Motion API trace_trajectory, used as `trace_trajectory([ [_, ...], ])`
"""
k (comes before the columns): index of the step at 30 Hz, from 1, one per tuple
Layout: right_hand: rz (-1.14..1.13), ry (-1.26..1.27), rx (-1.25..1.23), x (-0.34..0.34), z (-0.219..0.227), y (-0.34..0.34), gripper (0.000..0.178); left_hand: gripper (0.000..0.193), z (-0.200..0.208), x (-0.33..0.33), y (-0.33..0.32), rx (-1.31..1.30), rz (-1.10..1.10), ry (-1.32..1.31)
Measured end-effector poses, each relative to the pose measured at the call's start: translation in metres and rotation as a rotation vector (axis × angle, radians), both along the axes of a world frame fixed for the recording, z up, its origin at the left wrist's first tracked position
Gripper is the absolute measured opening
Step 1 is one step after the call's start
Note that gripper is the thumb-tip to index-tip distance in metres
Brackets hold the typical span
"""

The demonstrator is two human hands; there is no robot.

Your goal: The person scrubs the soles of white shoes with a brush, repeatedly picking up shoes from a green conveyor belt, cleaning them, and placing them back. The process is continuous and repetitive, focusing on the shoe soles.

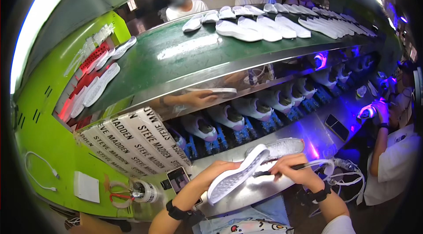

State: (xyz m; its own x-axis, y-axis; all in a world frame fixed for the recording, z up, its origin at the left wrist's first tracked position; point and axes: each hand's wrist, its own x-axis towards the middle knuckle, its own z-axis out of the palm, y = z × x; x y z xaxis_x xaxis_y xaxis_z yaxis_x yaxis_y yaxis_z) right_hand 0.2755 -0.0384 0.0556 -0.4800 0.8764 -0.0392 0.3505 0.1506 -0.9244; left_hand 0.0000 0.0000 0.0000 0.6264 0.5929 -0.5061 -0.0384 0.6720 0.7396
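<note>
Green conveyor [154, 68] at twelve o'clock, carrying finished-looking white soles [238, 30]. Toward five-thirty, the left hand [221, 173] pinches a tilted sole [238, 176]; at four-thirty, the right hand [291, 169] pinches a slim tool [300, 166], tip perhaps touching. This sole seems midway, its remaining work unclear.

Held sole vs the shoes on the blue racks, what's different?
Pose: the sole is tilted in the left hand; the shoes stand in a row on the blue racks.
Shape: the sole is shallow, its textured face showing; the shoes are taller, with dark openings.
Handling: the right hand is close to the sole; neither hand touches the shoes.
Shared: both look mostly pale.
</note>
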Motion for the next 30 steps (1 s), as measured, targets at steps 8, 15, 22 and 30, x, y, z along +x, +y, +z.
trace_trajectory([
  [8, -0.17, 0.869, 0.337, -0.059, 0.019, -0.003, 0.037, 0.045, 0.122, -0.106, 0.089, 0.142, 0.4, -1.019],
  [15, -0.393, 0.973, 0.185, -0.061, -0.01, -0.002, 0.016, 0.048, 0.201, 0.031, 0.178, 0.881, 0.447, -0.222],
  [22, -0.677, 1.018, -0.144, -0.032, -0.038, -0.018, 0.027, 0.039, 0.205, 0.088, 0.3, 1.622, 0.373, 1.418],
  [30, -0.682, 1.032, -0.28, -0.024, -0.045, -0.006, 0.027, 0.037, 0.225, -0.025, 0.232, 0.98, 0.601, 0.5],
])
